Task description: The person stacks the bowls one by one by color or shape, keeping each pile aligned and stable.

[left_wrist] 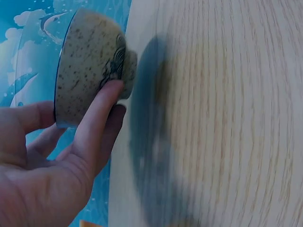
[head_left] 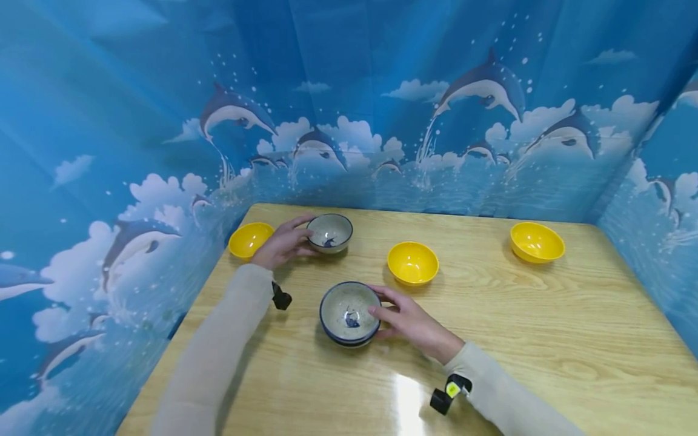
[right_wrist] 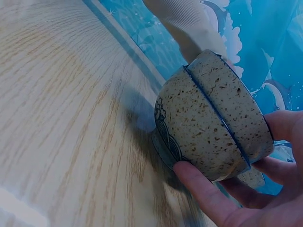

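Left hand (head_left: 283, 244): half curled, pinching 1 speckled bowl (head_left: 330, 232) — toward the table's (head_left: 545, 327) far edge.
Right hand (head_left: 413, 322): half curled, gripping a 2-bowl stack (head_left: 351, 312) — closer in.
Yellow bowls (head_left: 412, 264): 3, well apart, on the table.

A bowl stack (head_left: 351, 303), one bowl in another, is at the lower centre of the frame, with the right fingers (head_left: 386, 314) at its right side. Behind it, slightly left, is the lone bowl (head_left: 329, 231), the left fingers (head_left: 299, 234) at its left. On the tabletop (head_left: 491, 321) stand the far-left bowl (head_left: 249, 240), the far-right bowl (head_left: 537, 243) and — behind the stack, to its right — the middle bowl (head_left: 412, 264).
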A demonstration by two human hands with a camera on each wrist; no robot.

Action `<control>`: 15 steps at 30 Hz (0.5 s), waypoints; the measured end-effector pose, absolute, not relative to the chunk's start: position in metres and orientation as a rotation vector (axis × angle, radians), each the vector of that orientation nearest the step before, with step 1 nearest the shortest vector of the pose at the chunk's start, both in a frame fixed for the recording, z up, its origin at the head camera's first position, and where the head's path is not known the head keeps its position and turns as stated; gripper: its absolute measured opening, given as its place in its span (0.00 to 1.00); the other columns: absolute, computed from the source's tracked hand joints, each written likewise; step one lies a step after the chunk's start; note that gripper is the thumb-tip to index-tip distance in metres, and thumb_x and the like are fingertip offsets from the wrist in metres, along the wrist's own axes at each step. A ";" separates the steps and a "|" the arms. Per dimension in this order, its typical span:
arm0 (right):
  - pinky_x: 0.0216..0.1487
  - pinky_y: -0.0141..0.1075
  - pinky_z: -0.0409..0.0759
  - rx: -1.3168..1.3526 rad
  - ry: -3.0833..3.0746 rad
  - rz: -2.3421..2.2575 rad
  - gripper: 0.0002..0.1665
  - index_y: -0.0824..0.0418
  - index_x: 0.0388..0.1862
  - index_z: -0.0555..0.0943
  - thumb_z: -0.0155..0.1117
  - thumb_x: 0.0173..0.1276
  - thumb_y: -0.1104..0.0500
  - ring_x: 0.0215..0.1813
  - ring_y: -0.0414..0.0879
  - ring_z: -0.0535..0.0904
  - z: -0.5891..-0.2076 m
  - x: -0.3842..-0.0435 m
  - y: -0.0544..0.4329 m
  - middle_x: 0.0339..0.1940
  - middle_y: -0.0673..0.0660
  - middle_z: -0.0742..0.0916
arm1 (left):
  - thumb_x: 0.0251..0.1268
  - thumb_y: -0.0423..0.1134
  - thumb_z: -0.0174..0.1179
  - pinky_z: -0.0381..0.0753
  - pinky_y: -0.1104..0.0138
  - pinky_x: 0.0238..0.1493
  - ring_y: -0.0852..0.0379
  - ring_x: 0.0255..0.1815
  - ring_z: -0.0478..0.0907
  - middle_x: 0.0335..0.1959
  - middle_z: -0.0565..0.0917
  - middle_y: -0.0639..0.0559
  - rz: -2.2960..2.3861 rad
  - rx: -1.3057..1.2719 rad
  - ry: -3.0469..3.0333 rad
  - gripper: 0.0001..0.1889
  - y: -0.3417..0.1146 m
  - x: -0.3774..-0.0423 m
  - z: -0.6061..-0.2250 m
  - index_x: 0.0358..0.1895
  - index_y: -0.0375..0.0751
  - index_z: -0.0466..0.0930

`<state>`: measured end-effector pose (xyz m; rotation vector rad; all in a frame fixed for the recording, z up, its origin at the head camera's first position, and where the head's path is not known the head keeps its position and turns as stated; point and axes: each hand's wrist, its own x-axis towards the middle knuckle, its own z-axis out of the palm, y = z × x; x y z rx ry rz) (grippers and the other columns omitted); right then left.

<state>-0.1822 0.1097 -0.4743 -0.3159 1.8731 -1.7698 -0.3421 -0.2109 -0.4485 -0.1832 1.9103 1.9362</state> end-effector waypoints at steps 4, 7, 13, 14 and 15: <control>0.63 0.50 0.91 -0.305 1.873 -1.770 0.37 0.59 0.88 0.64 0.61 0.86 0.55 0.69 0.57 0.80 -0.474 -0.182 0.110 0.84 0.70 0.68 | 0.87 0.34 0.52 0.86 0.47 0.69 0.36 0.76 0.77 0.84 0.66 0.38 1.853 -0.144 1.936 0.30 -0.212 -0.341 -0.447 0.86 0.56 0.65; 0.63 0.49 0.91 -0.296 1.867 -1.774 0.37 0.59 0.88 0.64 0.61 0.86 0.55 0.69 0.56 0.80 -0.473 -0.182 0.110 0.83 0.70 0.69 | 0.87 0.34 0.53 0.87 0.47 0.69 0.36 0.75 0.77 0.83 0.67 0.38 1.784 -0.103 1.958 0.30 -0.212 -0.340 -0.445 0.85 0.57 0.67; 0.62 0.49 0.91 -0.291 1.863 -1.785 0.36 0.60 0.87 0.64 0.61 0.86 0.56 0.68 0.56 0.80 -0.474 -0.181 0.109 0.83 0.70 0.69 | 0.86 0.36 0.55 0.87 0.45 0.68 0.35 0.75 0.76 0.82 0.68 0.38 1.715 -0.007 1.967 0.29 -0.209 -0.335 -0.439 0.85 0.57 0.67; 0.62 0.50 0.91 -0.292 1.863 -1.788 0.36 0.60 0.87 0.64 0.61 0.86 0.56 0.68 0.56 0.80 -0.475 -0.181 0.109 0.83 0.70 0.69 | 0.86 0.36 0.55 0.88 0.45 0.67 0.35 0.75 0.76 0.82 0.68 0.38 1.710 0.004 1.963 0.29 -0.209 -0.334 -0.438 0.85 0.57 0.67; 0.62 0.50 0.91 -0.293 1.863 -1.788 0.36 0.60 0.87 0.64 0.61 0.86 0.56 0.68 0.56 0.80 -0.475 -0.181 0.109 0.83 0.70 0.69 | 0.86 0.37 0.55 0.88 0.45 0.67 0.34 0.75 0.75 0.82 0.69 0.38 1.708 0.016 1.957 0.30 -0.209 -0.333 -0.437 0.85 0.57 0.67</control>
